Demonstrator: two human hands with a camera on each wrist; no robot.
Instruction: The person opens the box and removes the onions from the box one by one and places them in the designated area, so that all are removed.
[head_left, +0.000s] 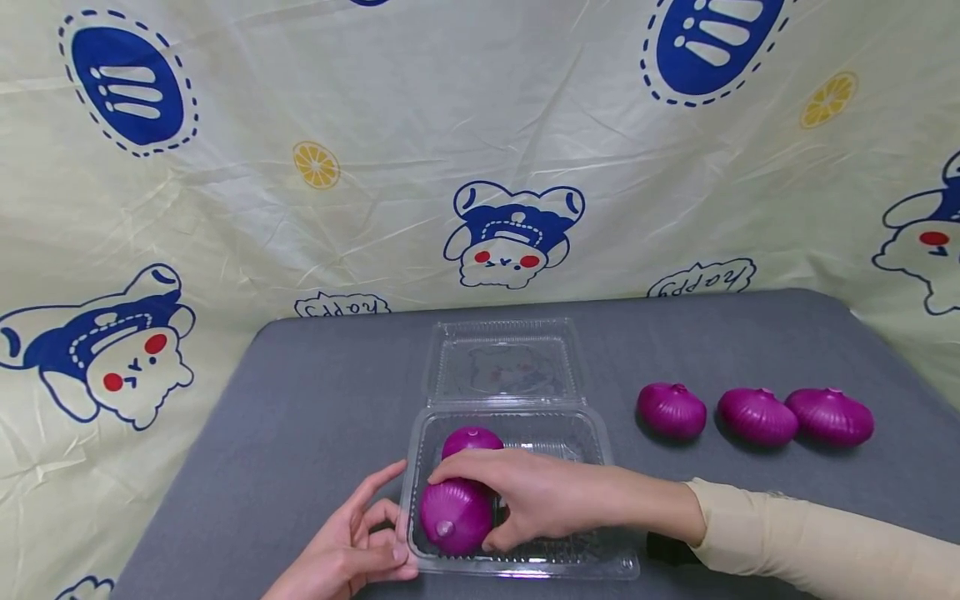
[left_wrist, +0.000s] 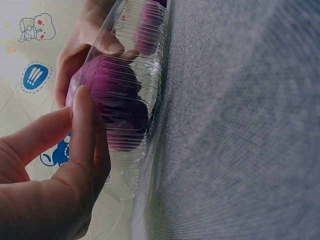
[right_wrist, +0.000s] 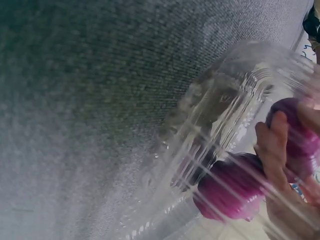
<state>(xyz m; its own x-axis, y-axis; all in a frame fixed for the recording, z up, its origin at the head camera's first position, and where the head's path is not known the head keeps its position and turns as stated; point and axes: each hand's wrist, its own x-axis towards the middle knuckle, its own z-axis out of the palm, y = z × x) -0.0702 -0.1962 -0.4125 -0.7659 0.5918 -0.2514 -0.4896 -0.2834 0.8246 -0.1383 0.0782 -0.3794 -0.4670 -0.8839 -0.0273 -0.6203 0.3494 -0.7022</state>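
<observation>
My right hand (head_left: 555,492) grips a red onion (head_left: 453,521) in the front left of a clear plastic clamshell container (head_left: 603,437). The fingers curl over its far side and the thumb lies at its near right. Behind it in the same tray sits a second red onion (head_left: 471,439), partly covered by that hand. At the container's left rim, my left hand (head_left: 352,542) pinches the edge between thumb and fingers; the left wrist view shows its fingertips (left_wrist: 82,97) against the clear wall. The right wrist view is partly blurred by the plastic.
The container's lid (head_left: 506,367) lies folded back, away from me. To the right, three more red onions (head_left: 671,412) stand in a row on the grey cloth-covered table (head_left: 322,392). A printed curtain (head_left: 405,167) hangs behind the table's far edge.
</observation>
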